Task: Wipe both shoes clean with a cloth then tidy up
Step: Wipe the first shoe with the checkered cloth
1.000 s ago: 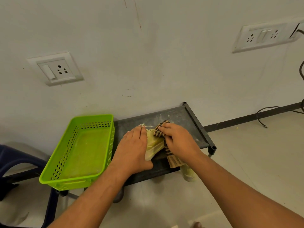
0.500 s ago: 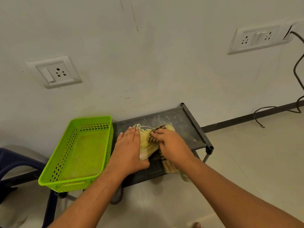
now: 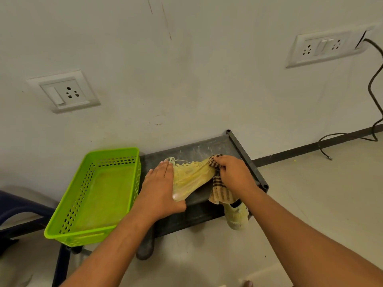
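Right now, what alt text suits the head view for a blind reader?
A person's left hand presses a yellow shoe onto a dark rack while the right hand grips a striped cloth against it. A green basket sits alongside.

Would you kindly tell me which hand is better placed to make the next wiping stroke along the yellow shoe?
The right hand: it grips the checked cloth against the yellow shoe, while the left hand lies flat on it, steadying it.

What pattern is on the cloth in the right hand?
The cloth shows brown-and-tan checks, clearest in the head view.
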